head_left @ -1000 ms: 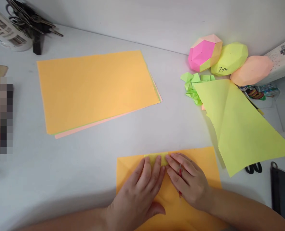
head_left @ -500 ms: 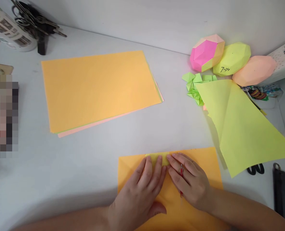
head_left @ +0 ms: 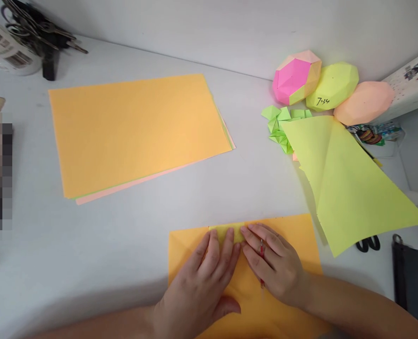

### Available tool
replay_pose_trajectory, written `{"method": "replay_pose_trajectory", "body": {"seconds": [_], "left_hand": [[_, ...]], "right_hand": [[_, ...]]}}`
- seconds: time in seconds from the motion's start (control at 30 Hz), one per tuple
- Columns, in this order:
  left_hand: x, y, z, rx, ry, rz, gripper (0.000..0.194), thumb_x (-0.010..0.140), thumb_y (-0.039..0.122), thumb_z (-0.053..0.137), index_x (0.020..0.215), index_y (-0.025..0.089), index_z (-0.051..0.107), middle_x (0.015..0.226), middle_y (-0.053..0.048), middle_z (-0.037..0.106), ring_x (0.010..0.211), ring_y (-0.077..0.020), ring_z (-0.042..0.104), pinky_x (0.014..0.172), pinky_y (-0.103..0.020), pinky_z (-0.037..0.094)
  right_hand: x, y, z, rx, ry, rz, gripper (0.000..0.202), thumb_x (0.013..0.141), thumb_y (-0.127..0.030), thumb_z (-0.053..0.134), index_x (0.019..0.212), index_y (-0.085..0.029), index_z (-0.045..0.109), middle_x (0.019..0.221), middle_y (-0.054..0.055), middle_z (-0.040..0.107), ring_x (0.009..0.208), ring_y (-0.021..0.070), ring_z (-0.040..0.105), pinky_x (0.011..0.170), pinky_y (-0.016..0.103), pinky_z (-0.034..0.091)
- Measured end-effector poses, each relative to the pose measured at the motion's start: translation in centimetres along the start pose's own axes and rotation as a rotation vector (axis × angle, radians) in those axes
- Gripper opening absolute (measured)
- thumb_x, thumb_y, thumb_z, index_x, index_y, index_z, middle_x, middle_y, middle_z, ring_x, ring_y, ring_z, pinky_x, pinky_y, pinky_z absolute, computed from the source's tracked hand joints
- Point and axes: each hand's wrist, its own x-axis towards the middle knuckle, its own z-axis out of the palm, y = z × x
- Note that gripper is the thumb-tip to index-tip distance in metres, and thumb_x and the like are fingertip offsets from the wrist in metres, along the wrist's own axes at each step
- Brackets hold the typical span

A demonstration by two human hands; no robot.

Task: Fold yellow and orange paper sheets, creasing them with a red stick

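Observation:
A large orange sheet of paper (head_left: 254,313) lies at the front of the table, with a small yellow paper piece (head_left: 235,231) along its far edge. My left hand (head_left: 200,280) rests on both, fingers stretched out and their tips on the yellow piece, thumb apart. From the other side, my right hand (head_left: 281,268) presses its fingertips at the right end of the yellow piece. A slim red pen (head_left: 262,249) is tucked between the fingers of that hand. What lies beneath both palms is hidden.
An orange-topped paper stack (head_left: 141,136) lies at the back left. On the right, a creased yellow-green sheet (head_left: 350,188) partly covers green folded pieces (head_left: 277,127) and scissors (head_left: 367,243). Faceted paper shapes (head_left: 332,86) stand behind. Keys (head_left: 41,33) and a black case (head_left: 411,278) are at the sides.
The whole view has shifted slightly, so things appear a little further left. Both hands keep the same pose on the yellow paper piece.

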Motion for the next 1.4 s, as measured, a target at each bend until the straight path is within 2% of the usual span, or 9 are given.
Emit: {"method": "replay_pose_trajectory", "body": {"seconds": [0.23, 0.37, 0.43, 0.53, 0.63, 0.7, 0.87, 0.97, 1.4], "left_hand": [[0.1, -0.2, 0.0, 0.021, -0.011, 0.046, 0.087, 0.081, 0.077, 0.034, 0.134, 0.011, 0.05, 0.142, -0.015, 0.046, 0.122, -0.0344, 0.042, 0.109, -0.048, 0.022], [0.2, -0.3, 0.1, 0.025, -0.016, 0.072, 0.08, 0.083, 0.075, 0.034, 0.133, 0.015, 0.053, 0.146, -0.011, 0.041, 0.12, -0.0352, 0.043, 0.106, -0.048, 0.024], [0.3, -0.3, 0.1, 0.025, -0.002, 0.077, 0.078, 0.082, 0.074, 0.035, 0.131, 0.017, 0.055, 0.147, -0.01, 0.041, 0.118, -0.0354, 0.044, 0.105, -0.049, 0.024], [0.4, -0.3, 0.1, 0.025, 0.026, 0.079, 0.076, 0.082, 0.074, 0.037, 0.127, 0.018, 0.058, 0.146, -0.01, 0.042, 0.116, -0.035, 0.045, 0.105, -0.049, 0.023], [0.4, -0.2, 0.1, 0.031, 0.026, 0.076, 0.076, 0.081, 0.074, 0.037, 0.126, 0.016, 0.059, 0.146, -0.012, 0.041, 0.116, -0.0348, 0.044, 0.105, -0.05, 0.022], [0.4, -0.2, 0.2, 0.039, 0.029, 0.078, 0.077, 0.081, 0.074, 0.038, 0.126, 0.015, 0.059, 0.147, -0.013, 0.04, 0.116, -0.0349, 0.044, 0.104, -0.05, 0.022], [0.6, -0.2, 0.3, 0.058, 0.046, 0.083, 0.077, 0.079, 0.074, 0.041, 0.125, 0.016, 0.06, 0.147, -0.012, 0.04, 0.114, -0.0349, 0.044, 0.103, -0.05, 0.023], [0.7, -0.3, 0.3, 0.06, 0.033, 0.083, 0.077, 0.077, 0.076, 0.041, 0.123, 0.017, 0.061, 0.148, -0.011, 0.039, 0.113, -0.0338, 0.044, 0.102, -0.048, 0.024], [0.7, -0.1, 0.4, 0.061, 0.021, 0.087, 0.078, 0.077, 0.077, 0.042, 0.123, 0.017, 0.062, 0.148, -0.012, 0.038, 0.112, -0.0341, 0.044, 0.101, -0.049, 0.025]], "right_hand": [[0.0, 0.2, 0.2, 0.035, 0.037, 0.026, 0.02, 0.089, -0.007, 0.048, 0.099, -0.007, 0.065, 0.112, 0.017, 0.068, 0.111, 0.0291, 0.058, 0.085, 0.045, 0.058], [0.7, 1.3, 0.0, 0.307, 0.109, 0.083, 0.013, 0.089, -0.016, 0.055, 0.099, -0.014, 0.063, 0.102, 0.012, 0.071, 0.096, 0.0235, 0.063, 0.077, 0.04, 0.058], [1.4, 2.0, -0.4, 0.527, 0.152, 0.168, 0.023, 0.096, -0.029, 0.044, 0.101, -0.016, 0.062, 0.093, 0.01, 0.07, 0.088, 0.0214, 0.063, 0.073, 0.04, 0.057], [2.3, 2.8, -0.9, 0.887, 0.159, 0.409, 0.046, 0.1, -0.045, 0.023, 0.108, -0.017, 0.058, 0.08, 0.007, 0.064, 0.073, 0.0179, 0.061, 0.059, 0.033, 0.054], [2.9, 3.1, -0.9, 1.094, 0.021, 0.586, 0.036, 0.099, -0.043, 0.032, 0.104, -0.017, 0.056, 0.072, 0.001, 0.056, 0.055, 0.0111, 0.054, 0.045, 0.024, 0.047], [3.0, 3.2, -0.8, 1.043, -0.046, 0.581, 0.024, 0.096, -0.035, 0.043, 0.092, -0.017, 0.059, 0.073, 0.0, 0.056, 0.052, 0.0081, 0.051, 0.045, 0.021, 0.045], [2.8, 2.8, -0.4, 0.826, -0.027, 0.584, 0.012, 0.087, -0.024, 0.054, 0.079, -0.017, 0.058, 0.06, -0.003, 0.054, 0.047, 0.0066, 0.047, 0.043, 0.019, 0.04], [2.4, 2.6, -0.1, 0.81, -0.025, 0.663, 0.016, 0.085, -0.024, 0.056, 0.071, -0.018, 0.052, 0.059, -0.004, 0.053, 0.043, 0.0047, 0.041, 0.04, 0.018, 0.034], [2.5, 2.6, 0.3, 0.697, -0.022, 0.658, 0.018, 0.082, -0.025, 0.057, 0.066, -0.019, 0.051, 0.061, -0.003, 0.056, 0.047, 0.0062, 0.043, 0.043, 0.019, 0.036]]}}
